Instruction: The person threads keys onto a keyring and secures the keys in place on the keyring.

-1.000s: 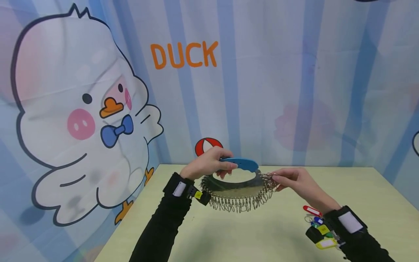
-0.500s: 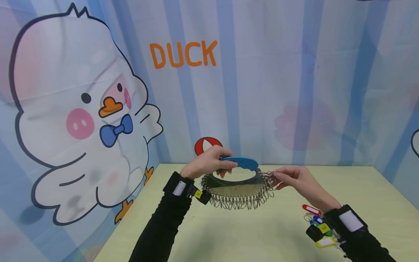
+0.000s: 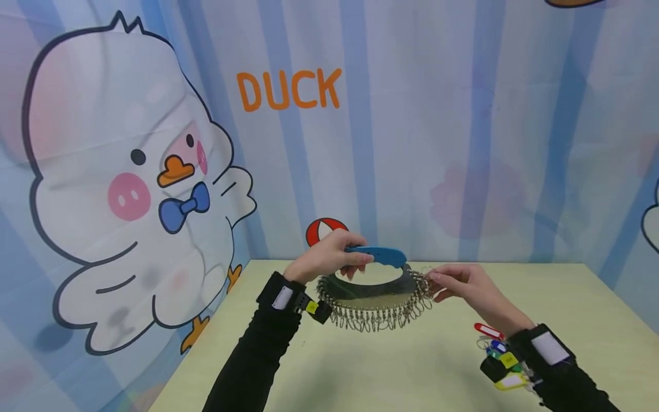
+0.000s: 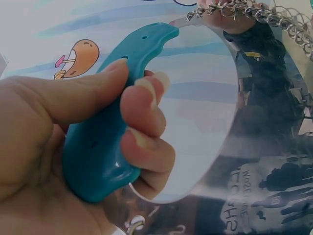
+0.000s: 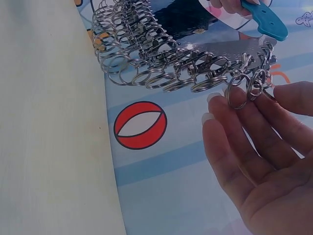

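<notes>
My left hand (image 3: 329, 254) grips the blue handle (image 4: 93, 152) of a shiny curved metal plate (image 3: 378, 298), its fingers curled round the grip in the left wrist view. Above the table, the plate is held upright. Along its curved lower edge hang several metal key rings (image 5: 183, 78) on swivel clasps. At the plate's right end, my right hand (image 3: 465, 283) pinches one of the key rings (image 5: 238, 92) between thumb and forefinger; the other fingers reach out below. Exactly where the thumb meets the metal is partly hidden.
Coloured key tags lie on the pale table (image 3: 396, 366) beneath my right wrist: a red tag (image 3: 488, 330), a blue tag (image 3: 497, 346) and a yellow tag (image 3: 511, 381) among them. A printed curtain (image 3: 412, 143) hangs behind the table.
The right hand has shifted very slightly at the plate's right end, and the rings there have swung a little. My left hand keeps its hold on the handle.
</notes>
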